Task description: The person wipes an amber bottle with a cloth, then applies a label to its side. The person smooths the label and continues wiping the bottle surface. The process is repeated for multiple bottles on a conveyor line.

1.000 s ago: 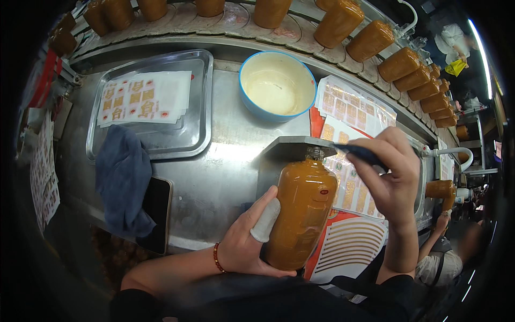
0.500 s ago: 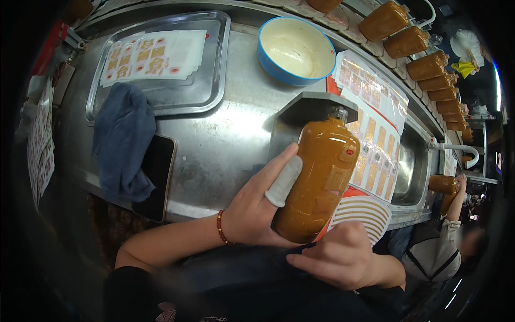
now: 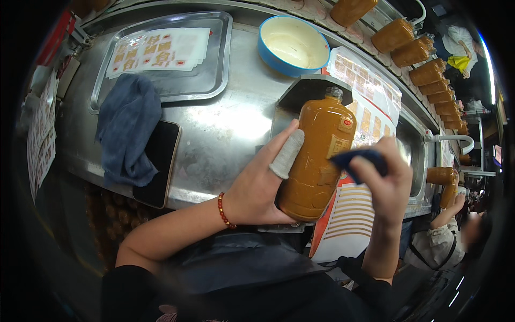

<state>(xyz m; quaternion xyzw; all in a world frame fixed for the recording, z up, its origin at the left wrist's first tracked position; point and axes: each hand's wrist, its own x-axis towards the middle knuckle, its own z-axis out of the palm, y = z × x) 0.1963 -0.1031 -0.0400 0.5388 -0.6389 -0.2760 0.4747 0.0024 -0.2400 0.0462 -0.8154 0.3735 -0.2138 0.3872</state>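
Brown bottle: our brown bottle (image 3: 316,174) stands tilted between both hands, neck pointing away from us.
Left hand: our left hand (image 3: 255,190) is part-curled, cupping the bottle's left side and base; its far fingers are hidden.
Right hand: our right hand (image 3: 389,182) pinches a dark blue pad (image 3: 354,160), fingers nearly together; blur hides whether the pad touches glaze.
Pad work: we'd best steady the base and stroke lightly, flat, outward from the tan patch (image 3: 337,146).
Edges: the grey block (image 3: 304,88) sits just beyond the neck; the striped sheet (image 3: 348,212) lies beside our right wrist.
Open room: bare counter (image 3: 209,153) left of our left hand, before the phone (image 3: 163,166).
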